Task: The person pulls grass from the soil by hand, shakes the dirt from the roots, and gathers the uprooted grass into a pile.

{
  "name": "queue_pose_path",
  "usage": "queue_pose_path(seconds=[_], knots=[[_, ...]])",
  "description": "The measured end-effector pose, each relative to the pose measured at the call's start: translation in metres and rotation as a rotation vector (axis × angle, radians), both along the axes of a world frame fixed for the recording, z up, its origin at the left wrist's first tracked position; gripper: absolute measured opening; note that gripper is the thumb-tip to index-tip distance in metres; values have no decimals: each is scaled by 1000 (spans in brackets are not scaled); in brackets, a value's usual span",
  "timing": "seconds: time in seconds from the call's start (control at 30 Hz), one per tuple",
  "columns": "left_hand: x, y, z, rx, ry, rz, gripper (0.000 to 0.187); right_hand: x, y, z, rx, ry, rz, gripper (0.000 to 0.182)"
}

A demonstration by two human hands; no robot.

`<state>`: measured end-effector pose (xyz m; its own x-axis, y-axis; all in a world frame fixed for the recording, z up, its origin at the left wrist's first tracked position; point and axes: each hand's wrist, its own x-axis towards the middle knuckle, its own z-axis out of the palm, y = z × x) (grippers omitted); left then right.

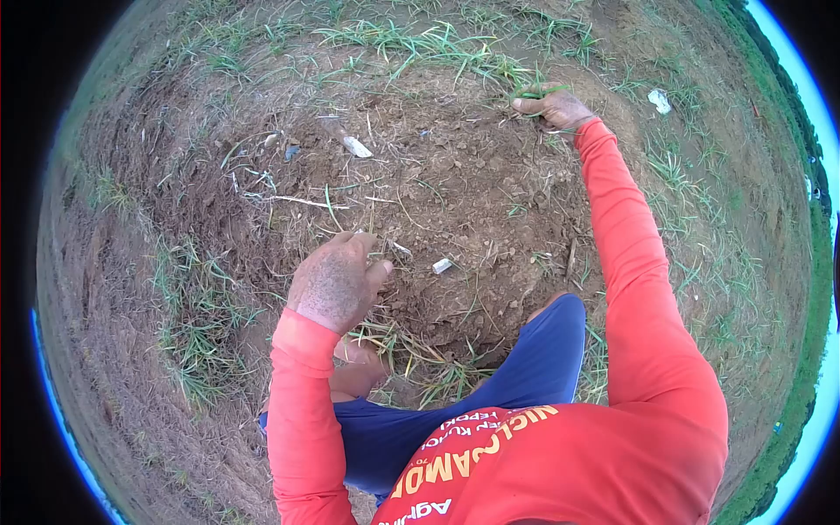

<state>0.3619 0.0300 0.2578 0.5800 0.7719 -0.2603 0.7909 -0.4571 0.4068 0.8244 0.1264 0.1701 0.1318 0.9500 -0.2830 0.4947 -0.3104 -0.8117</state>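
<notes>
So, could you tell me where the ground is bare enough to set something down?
The brown loose soil between the left hand and right hand is barest, bordered by a small white scrap. Green grass tufts crowd the far edge, and cut grass crowds the blue-trousered knee.

Open ground outdoors: a patch of bare brown soil [455, 184], crumbly and clodded, ringed by sparse green grass [420, 44] and dry stalks. Small bits of white litter [356, 146] lie scattered on the dirt (another scrap sits far right among the grass). Daylight is soft and even, with a strip of pale blue sky [809, 96] at the edge.
</notes>
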Motion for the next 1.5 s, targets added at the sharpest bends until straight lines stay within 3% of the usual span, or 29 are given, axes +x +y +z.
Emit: queue_pose_path(seconds=[0.03,0.13,0.23,0.27,0.37,0.4,0.5,0.57,0.63,0.67,0.77,0.8,0.9,0.93,1.03,1.17,1.27,1.33,1.43,1.5], knots=[[0,3,2,27,-5,-2,41,-16,-10,15,-24,77,-18,35],[2,6,6,47,-26,21,42,-42,-27,-10,38,578,-97,33],[1,2,1,66,-81,7,40,-73,-34,-47,-113,-440,122,40],[0,6,1,88,-104,10,40,-75,-46,-47,28,-179,147,46],[-3,12,2,76,-145,32,39,-123,-85,4,14,222,-19,47],[-3,18,-1,32,-139,8,42,-121,-86,3,-73,402,92,43],[11,15,14,-152,-396,140,61,-152,-91,3,51,633,160,38],[27,8,1,35,-490,135,96,-186,-105,39,109,446,202,31],[44,-3,-19,105,-517,47,112,-215,-114,54,131,363,199,27],[46,-4,-25,146,-531,-4,121,-226,-117,57,10,548,102,27],[43,-4,-28,-17,-627,53,121,-237,-127,49,15,966,157,31],[39,-3,-24,-59,-592,98,95,-239,-130,51,43,1072,201,38],[24,16,-21,-325,-571,77,66,-227,-145,66,35,991,161,44],[18,11,-9,-388,-568,116,44,-222,-147,61,62,941,95,44],[0,15,-7,-780,-700,324,39,-206,-155,49,67,984,15,41],[-18,21,7,-985,-746,303,29,-194,-177,10,-18,955,-83,32],[-37,18,16,-581,-498,334,43,-189,-198,-28,-104,877,-133,29],[-67,5,22,-122,-501,336,47,-178,-215,-54,-137,896,-162,27],[-133,-14,61,-264,-549,585,42,-152,-241,-80,-171,922,-176,29],[-212,-10,55,-155,-483,694,35,-131,-252,-91,-207,894,-218,29]])
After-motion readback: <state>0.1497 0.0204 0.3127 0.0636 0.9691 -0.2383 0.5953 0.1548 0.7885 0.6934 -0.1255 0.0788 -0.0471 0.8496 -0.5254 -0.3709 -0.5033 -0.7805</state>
